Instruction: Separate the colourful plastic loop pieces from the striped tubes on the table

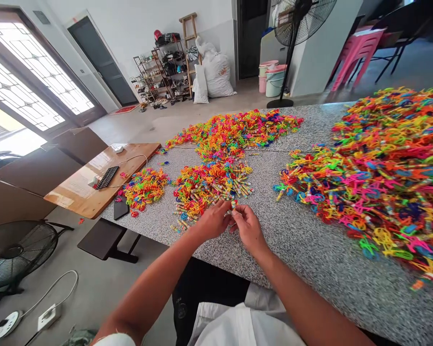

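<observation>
My left hand (pixel 213 220) and my right hand (pixel 249 227) meet over the near edge of the speckled table (pixel 274 240). Fingertips of both are closed around a small pale yellow-and-green piece (pixel 233 204), partly hidden by the fingers; its exact kind is too small to make out. Just beyond them lies a heap of small colourful plastic pieces (pixel 211 182), with several short patterned tubes (pixel 241 187) at its near right side. A smaller pile of coloured plastic rings and loops (pixel 146 187) sits to the left.
A large heap of bright plastic pieces (pixel 382 178) covers the table's right side; another pile (pixel 234 127) lies at the back. At left are a wooden table (pixel 79 192) with a keyboard (pixel 107 178), a dark phone (pixel 121 208) and a floor fan (pixel 14 252). A standing fan (pixel 291 53) rises behind.
</observation>
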Action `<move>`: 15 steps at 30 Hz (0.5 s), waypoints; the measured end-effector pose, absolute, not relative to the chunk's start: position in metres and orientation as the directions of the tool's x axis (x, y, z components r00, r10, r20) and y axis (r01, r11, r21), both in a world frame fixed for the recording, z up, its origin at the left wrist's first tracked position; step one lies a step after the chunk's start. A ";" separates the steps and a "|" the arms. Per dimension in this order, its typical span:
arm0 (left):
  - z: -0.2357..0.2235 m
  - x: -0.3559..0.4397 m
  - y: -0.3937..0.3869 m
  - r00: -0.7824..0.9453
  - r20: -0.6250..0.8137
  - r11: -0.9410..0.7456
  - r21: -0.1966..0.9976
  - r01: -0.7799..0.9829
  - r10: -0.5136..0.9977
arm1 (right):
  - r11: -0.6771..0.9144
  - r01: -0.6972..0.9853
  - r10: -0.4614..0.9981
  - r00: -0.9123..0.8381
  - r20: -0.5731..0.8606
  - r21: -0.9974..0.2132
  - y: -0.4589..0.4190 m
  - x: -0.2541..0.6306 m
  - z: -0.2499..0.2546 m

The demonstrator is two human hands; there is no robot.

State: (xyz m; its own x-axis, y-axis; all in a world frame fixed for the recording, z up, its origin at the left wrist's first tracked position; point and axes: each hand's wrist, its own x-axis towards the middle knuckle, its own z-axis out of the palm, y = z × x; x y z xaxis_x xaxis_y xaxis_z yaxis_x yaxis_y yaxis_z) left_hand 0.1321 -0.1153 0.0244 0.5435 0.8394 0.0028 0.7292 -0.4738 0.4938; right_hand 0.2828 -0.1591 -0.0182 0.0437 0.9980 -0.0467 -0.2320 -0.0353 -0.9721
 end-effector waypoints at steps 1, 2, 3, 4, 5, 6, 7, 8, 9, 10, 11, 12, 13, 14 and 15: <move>0.024 0.133 -0.119 0.557 -0.008 -0.438 0.608 0.662 0.830 | -0.036 -0.251 0.997 0.055 -0.052 -0.967 -0.159 0.285 -0.018; 0.023 0.134 -0.120 0.557 -0.037 -0.358 0.731 0.581 0.830 | -0.034 -0.273 0.997 0.058 -0.051 -0.961 -0.159 0.288 -0.018; 0.023 0.133 -0.120 0.546 -0.080 -0.240 0.838 0.490 0.834 | -0.029 -0.300 0.998 0.049 -0.046 -0.954 -0.159 0.291 -0.019; 0.023 0.132 -0.120 0.532 -0.129 -0.110 0.913 0.393 0.837 | -0.025 -0.328 0.999 0.030 -0.037 -0.944 -0.160 0.295 -0.019; 0.024 0.130 -0.118 0.515 -0.170 0.006 0.953 0.304 0.840 | -0.026 -0.354 1.000 0.003 -0.029 -0.935 -0.160 0.299 -0.019; 0.025 0.128 -0.117 0.496 -0.198 0.090 0.968 0.234 0.846 | -0.032 -0.372 0.999 -0.028 -0.023 -0.928 -0.161 0.303 -0.018; 0.026 0.127 -0.116 0.480 -0.215 0.140 0.972 0.187 0.851 | -0.040 -0.383 0.998 -0.059 -0.019 -0.923 -0.162 0.306 -0.016; 0.027 0.126 -0.115 0.468 -0.225 0.170 0.973 0.157 0.854 | -0.048 -0.390 0.996 -0.086 -0.015 -0.919 -0.162 0.310 -0.014; 0.028 0.125 -0.114 0.465 -0.236 0.195 0.971 0.137 0.853 | -0.057 -0.391 0.992 -0.122 -0.010 -0.919 -0.162 0.313 -0.012; 0.029 0.124 -0.114 0.472 -0.251 0.220 0.968 0.121 0.845 | -0.068 -0.385 0.986 -0.164 -0.004 -0.920 -0.162 0.315 -0.009; 0.031 0.124 -0.114 0.486 -0.267 0.246 0.963 0.108 0.832 | -0.078 -0.377 0.978 -0.209 0.002 -0.923 -0.161 0.318 -0.006; 0.031 0.124 -0.114 0.498 -0.282 0.270 0.958 0.099 0.820 | -0.087 -0.367 0.970 -0.243 0.005 -0.926 -0.161 0.320 -0.004; 0.032 0.124 -0.114 0.499 -0.295 0.284 0.954 0.099 0.815 | -0.096 -0.358 0.965 -0.261 0.001 -0.929 -0.161 0.321 -0.001; 0.033 0.124 -0.114 0.487 -0.305 0.289 0.951 0.111 0.818 | -0.103 -0.350 0.965 -0.261 -0.009 -0.931 -0.161 0.323 0.000; 0.033 0.125 -0.114 0.464 -0.313 0.287 0.949 0.128 0.829 | -0.108 -0.345 0.970 -0.243 -0.023 -0.932 -0.161 0.325 0.001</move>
